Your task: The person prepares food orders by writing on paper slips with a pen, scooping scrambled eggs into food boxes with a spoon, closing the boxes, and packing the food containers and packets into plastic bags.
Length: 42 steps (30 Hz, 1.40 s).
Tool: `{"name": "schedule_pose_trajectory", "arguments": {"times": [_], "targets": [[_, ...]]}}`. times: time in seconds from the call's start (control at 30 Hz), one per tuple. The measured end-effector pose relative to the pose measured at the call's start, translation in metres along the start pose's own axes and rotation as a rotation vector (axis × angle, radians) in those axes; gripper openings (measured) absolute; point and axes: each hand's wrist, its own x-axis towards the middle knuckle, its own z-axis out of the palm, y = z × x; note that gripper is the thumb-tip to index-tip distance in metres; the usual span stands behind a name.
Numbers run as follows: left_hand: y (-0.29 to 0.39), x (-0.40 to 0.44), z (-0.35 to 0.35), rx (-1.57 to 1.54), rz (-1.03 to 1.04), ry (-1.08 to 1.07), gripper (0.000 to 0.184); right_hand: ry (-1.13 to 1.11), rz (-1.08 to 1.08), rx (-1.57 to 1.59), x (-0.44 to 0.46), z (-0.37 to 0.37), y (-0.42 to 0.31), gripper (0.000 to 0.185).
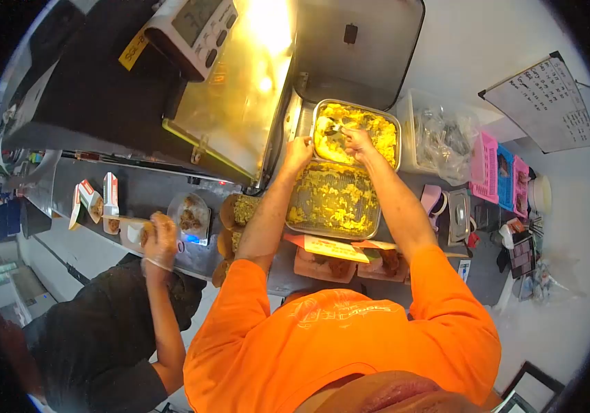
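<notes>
My right hand (358,145) is closed on a spoon (335,129), whose bowl is in the yellow food (377,131) that looks like scrambled egg. That food fills the far metal tray (399,153). At this tray's left edge, my left hand (299,150) is closed with its fingers on the rim. Nearer to me lies a second metal tray (300,221), with thin scraps of the same yellow food over its base. Below it stand open takeaway boxes (324,268) holding browned food, with printed orange and white lids.
On the left, a co-worker's gloved hand (161,237) is over a food box near a scale (202,239) bearing a bowl. A lit warming cabinet (229,117) carries a timer (195,31). At right are a clear bin (412,138) of bags and pink and blue baskets (503,175).
</notes>
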Motion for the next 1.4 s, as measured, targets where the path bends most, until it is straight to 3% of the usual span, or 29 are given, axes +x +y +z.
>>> {"name": "schedule_pose_trajectory", "arguments": {"times": [0.13,0.3,0.47,0.6,0.77,0.83,0.9,0.97,1.0,1.1,1.2,1.33,1.4], "targets": [[0.017,-0.036,-0.003,0.18,0.166,0.28,0.045,-0.094,0.12,0.347,-0.001,-0.037,0.016,0.012],[0.089,-0.136,-0.056,-0.248,0.226,0.293,0.03,-0.163,0.031,0.44,-0.037,-0.07,0.008,0.018],[0.079,-0.235,-0.059,-0.252,0.341,0.432,0.021,-0.263,-0.068,0.519,-0.145,-0.082,-0.012,0.027],[0.035,-0.292,-0.052,-0.298,0.14,0.458,0.019,-0.387,-0.122,0.473,-0.268,-0.081,-0.002,0.023],[0.024,-0.33,-0.067,-0.267,0.019,0.508,0.022,-0.038,0.181,0.249,-0.369,-0.074,0.088,0.008],[0.027,-0.333,-0.07,-0.326,0.018,0.512,0.022,-0.187,0.307,0.258,-0.381,-0.072,0.124,0.01],[0.027,-0.329,-0.072,-0.325,-0.009,0.518,0.021,-0.276,0.2,0.06,-0.366,-0.081,0.174,0.019],[0.028,-0.322,-0.07,-0.321,0.032,0.492,0.021,-0.089,-0.732,-0.8,-0.34,-0.077,0.231,0.028],[0.032,-0.318,-0.069,-0.319,0.054,0.479,0.021,-0.208,-1.046,-1.014,-0.332,-0.074,0.236,0.032],[0.045,-0.303,-0.064,-0.365,0.061,0.431,0.021,-0.133,-1.034,-1.315,-0.332,-0.075,0.241,0.029],[0.046,-0.278,-0.058,-0.334,0.194,0.427,0.018,-0.131,-0.983,-1.148,-0.335,-0.073,0.239,0.027],[0.065,-0.24,-0.059,-0.273,0.22,0.293,0.022,-0.031,-0.876,-0.797,-0.344,-0.066,0.218,0.022],[0.068,-0.205,-0.06,-0.139,0.323,0.241,0.025,-0.023,-0.431,-0.205,-0.364,-0.057,0.18,0.018]]}}
